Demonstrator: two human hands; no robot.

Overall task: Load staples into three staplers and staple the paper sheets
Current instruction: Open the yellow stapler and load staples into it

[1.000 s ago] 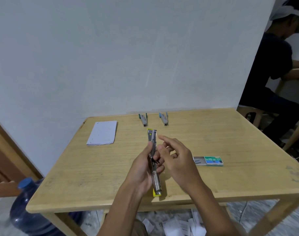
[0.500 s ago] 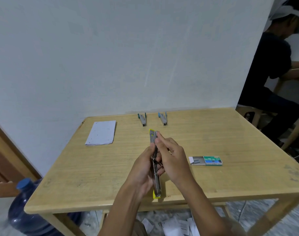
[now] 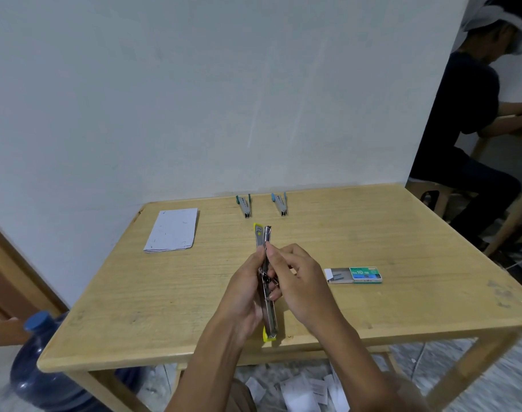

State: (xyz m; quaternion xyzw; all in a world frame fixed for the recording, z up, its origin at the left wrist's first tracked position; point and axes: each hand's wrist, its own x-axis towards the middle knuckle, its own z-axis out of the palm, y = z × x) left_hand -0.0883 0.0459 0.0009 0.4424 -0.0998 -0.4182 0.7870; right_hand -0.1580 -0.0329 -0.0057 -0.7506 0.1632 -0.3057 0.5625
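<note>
— Where's the stapler being worked on?

— The yellow stapler (image 3: 267, 236) is swung open and held just above the near middle of the table (image 3: 402, 233). The left hand (image 3: 241, 295) is wrapped round its hinge, and the right hand (image 3: 301, 278) has curled fingertips (image 3: 270, 251) pinching at the metal rail.

— So which step is this?

— Loading, I'd judge. Whether a strip of staples sits under those fingertips is too small to tell.

— And what's next?

— Probably seating the strip flat in the channel and then closing the arm, with the left hand's grip kept steady. The staple box (image 3: 363, 275) lies slid open just right of the hands. The teal stapler (image 3: 244, 206) and the blue stapler (image 3: 280, 205) wait side by side at the far edge. The paper sheets (image 3: 172, 230) are stacked at far left, well apart.
</note>
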